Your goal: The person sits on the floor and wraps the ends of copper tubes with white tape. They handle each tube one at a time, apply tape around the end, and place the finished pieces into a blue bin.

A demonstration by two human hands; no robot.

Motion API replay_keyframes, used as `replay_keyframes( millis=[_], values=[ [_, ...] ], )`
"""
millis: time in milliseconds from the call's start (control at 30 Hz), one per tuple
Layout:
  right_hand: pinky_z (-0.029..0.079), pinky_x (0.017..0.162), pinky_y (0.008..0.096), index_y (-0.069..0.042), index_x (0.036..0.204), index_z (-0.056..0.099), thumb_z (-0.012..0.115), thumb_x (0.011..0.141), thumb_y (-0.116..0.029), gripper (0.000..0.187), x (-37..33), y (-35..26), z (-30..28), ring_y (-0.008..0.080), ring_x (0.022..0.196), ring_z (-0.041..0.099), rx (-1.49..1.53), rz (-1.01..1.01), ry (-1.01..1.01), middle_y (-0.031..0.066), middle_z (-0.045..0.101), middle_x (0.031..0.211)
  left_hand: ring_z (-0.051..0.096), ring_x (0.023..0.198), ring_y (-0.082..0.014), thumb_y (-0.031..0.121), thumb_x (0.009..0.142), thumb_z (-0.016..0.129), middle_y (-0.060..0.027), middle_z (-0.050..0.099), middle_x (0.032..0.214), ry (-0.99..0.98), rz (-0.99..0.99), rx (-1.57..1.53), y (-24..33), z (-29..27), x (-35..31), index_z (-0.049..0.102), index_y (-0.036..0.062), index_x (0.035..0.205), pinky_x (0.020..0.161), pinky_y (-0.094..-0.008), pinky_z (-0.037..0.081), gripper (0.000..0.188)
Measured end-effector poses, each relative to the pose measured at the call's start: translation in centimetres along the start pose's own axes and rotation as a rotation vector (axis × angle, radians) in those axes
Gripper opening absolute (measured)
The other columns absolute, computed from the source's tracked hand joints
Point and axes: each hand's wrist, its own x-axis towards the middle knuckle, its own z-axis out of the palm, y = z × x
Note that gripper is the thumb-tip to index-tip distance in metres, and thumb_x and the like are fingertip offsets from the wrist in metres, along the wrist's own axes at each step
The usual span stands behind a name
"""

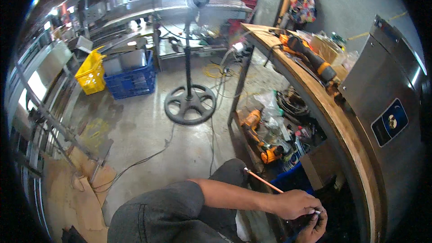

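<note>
Now, your left hand (pixel 292 204) and right hand (pixel 313 230) pinch a small metal fitting (pixel 318 212) between four and five o'clock; the orange rod (pixel 265 182) juts from your left toward ten. A slip in this crowded pinch could drop the fitting.

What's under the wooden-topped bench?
Under the bench: orange-and-black tools, a dark coil, clear plastic, a cardboard box. Whatever lies behind the box is hidden.
</note>
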Motion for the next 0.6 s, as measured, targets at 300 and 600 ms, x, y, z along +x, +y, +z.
replay_keyframes(
  millis=[300,600],
  values=[
    [0.040,0.096,0.0455,-0.001,0.103,0.063,0.062,0.092,-0.021,0.023,6.2,-7.3,2.1,0.0383,0.111,0.052,0.417,0.907,-0.150,0.0222,0.060,0.111,0.064,0.095,-0.0395,0.017,0.097,0.054,-0.0196,0.066,0.100,0.102,-0.166,0.149,0.7,-2.2,-3.7,0.059,0.0017,0.112,0.080,-0.0462,0.051,0.023],
    [0.041,0.095,0.0472,0.001,0.105,0.058,0.062,0.086,-0.006,0.020,4.5,-8.6,1.1,0.0406,0.107,0.053,0.594,0.950,-0.165,0.0227,0.059,0.112,0.066,0.097,-0.0364,0.017,0.099,0.052,-0.0195,0.067,0.101,0.053,-0.328,0.114,1.4,-0.3,-4.7,0.059,-0.0006,0.111,0.081,-0.0425,0.051,0.022]
  ],
)
